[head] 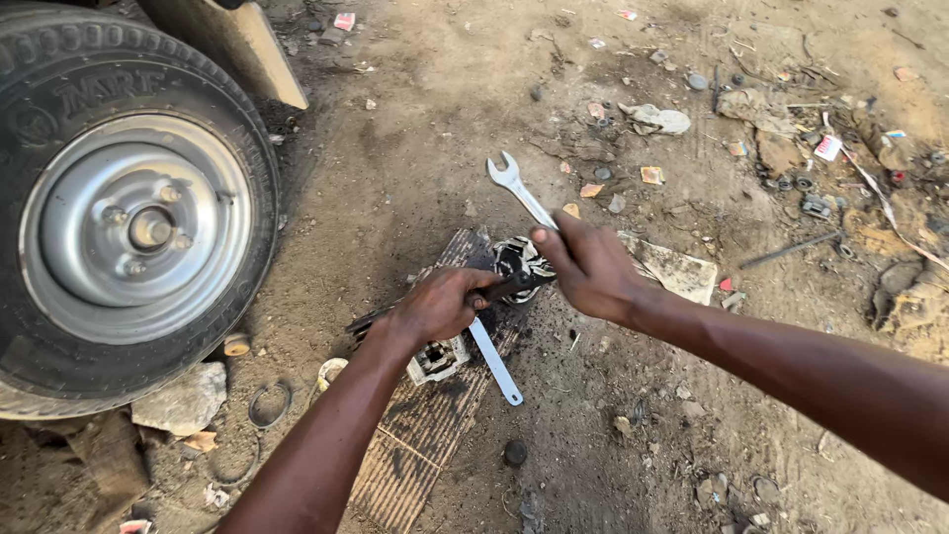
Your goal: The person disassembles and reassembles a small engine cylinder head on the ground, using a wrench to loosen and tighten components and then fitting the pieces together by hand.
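My right hand (pixel 588 267) grips a silver open-ended spanner (pixel 516 186), whose jaw points up and away from me. My left hand (pixel 440 305) is closed around a dark, greasy metal bar (pixel 371 318) that runs toward a round finned metal part (pixel 519 259) sitting between both hands. A second silver spanner (pixel 496 363) lies under my left hand, beside a small greasy engine piece (pixel 438 360). All of this rests on a dirty ribbed mat (pixel 425 435) on the dirt ground.
A vehicle wheel (pixel 124 218) with a silver rim stands at the left, a stone (pixel 183 400) wedged at its base. Metal rings (pixel 269 403) lie near the stone. Scraps, rags and small metal parts (pixel 816 203) litter the ground at upper right.
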